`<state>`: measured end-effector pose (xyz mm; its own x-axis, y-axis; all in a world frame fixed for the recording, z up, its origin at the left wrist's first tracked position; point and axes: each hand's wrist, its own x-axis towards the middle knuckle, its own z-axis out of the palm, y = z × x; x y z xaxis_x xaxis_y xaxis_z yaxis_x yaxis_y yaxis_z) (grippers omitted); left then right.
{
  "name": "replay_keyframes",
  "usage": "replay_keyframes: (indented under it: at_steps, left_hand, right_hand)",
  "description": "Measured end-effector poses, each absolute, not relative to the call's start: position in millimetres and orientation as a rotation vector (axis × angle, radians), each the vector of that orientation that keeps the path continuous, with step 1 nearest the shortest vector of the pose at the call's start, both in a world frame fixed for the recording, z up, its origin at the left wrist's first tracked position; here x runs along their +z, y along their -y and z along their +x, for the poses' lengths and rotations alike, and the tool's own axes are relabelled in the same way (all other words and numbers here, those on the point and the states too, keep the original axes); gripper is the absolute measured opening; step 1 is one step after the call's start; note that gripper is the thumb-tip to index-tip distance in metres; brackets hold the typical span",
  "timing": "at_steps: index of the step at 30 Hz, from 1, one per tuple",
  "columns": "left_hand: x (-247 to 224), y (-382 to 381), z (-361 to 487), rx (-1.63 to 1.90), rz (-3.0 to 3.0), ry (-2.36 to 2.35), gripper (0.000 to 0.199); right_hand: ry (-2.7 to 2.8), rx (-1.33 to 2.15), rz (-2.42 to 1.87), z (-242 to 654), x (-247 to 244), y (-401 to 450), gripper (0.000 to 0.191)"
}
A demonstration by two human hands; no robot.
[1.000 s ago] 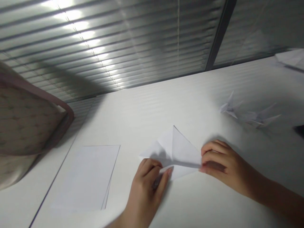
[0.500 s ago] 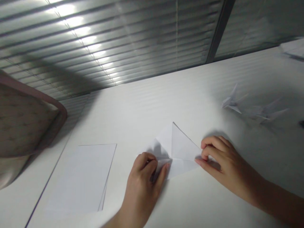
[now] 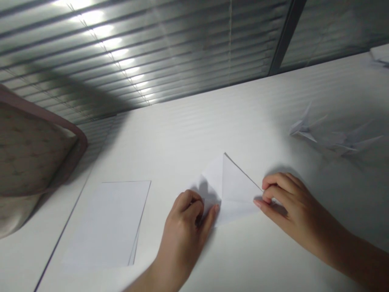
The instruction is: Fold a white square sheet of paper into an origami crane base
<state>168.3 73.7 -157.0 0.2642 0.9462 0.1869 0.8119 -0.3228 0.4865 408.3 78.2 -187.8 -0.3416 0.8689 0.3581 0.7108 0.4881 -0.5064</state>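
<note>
A partly folded white paper [image 3: 237,182] lies on the white table [image 3: 170,142], its peak pointing away from me and creases running across it. My left hand [image 3: 185,227] grips its left part, with fingers curled and the thumb lying along the paper near the middle crease. At the right corner, my right hand [image 3: 288,202] pinches the paper between thumb and fingers. The paper's corners under both hands are hidden.
A stack of white sheets [image 3: 109,223] lies at the left, beside a table seam. Folded paper figures [image 3: 304,127] stand at the right. A patterned bag [image 3: 33,150] is at the far left. Window blinds [image 3: 182,52] rise behind the table; more paper [image 3: 379,54] shows at the far right.
The raised fold near my left thumb now lies flatter, and the middle crease is less open. Both hands keep their hold. The whole view has shifted slightly.
</note>
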Motion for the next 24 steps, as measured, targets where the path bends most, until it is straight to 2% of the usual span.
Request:
replay_keyframes:
  at_steps: [24]
  left_hand:
    - [-162.6, -74.0, 167.3, 0.656, 2.281, -1.593, 0.034]
  right_hand:
    - [2.177, 0.244, -1.32, 409.9, -186.5, -77.8, 0.017]
